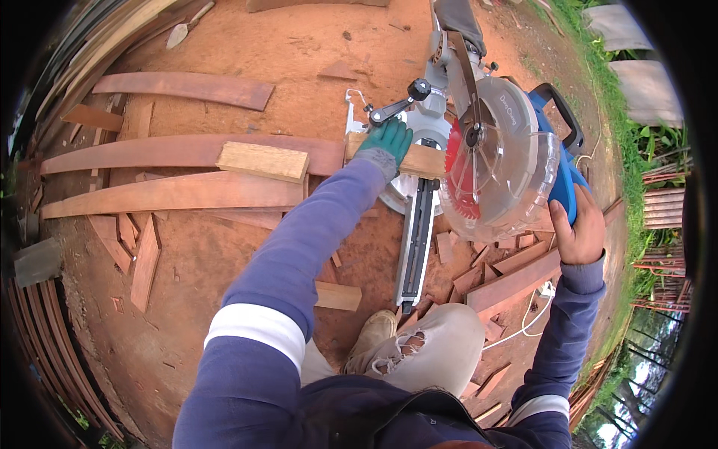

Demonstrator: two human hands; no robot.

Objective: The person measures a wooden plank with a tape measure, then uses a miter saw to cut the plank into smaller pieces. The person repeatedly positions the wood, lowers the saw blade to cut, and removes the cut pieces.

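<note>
My left hand [387,142], in a green glove with a grey cuff, holds a short wood block [425,160] down on the bed of a miter saw [428,112]. Its fingers curl over the block's far side, next to the saw's black clamp knob. Bare, my right hand [578,230] wraps round the saw's blue handle [566,196]. Behind a clear guard [516,142], the red blade [458,176] stands close to the block's right end. From the saw's base, a grey slotted arm [413,254] reaches toward my knees.
Another block [262,161] lies across long reddish boards [172,191] at the left. Offcuts [516,280] are heaped on the dirt below the blade, near a white cord [516,337]. Stacked planks [97,60] line the far left. Grass [636,172] borders the right.
</note>
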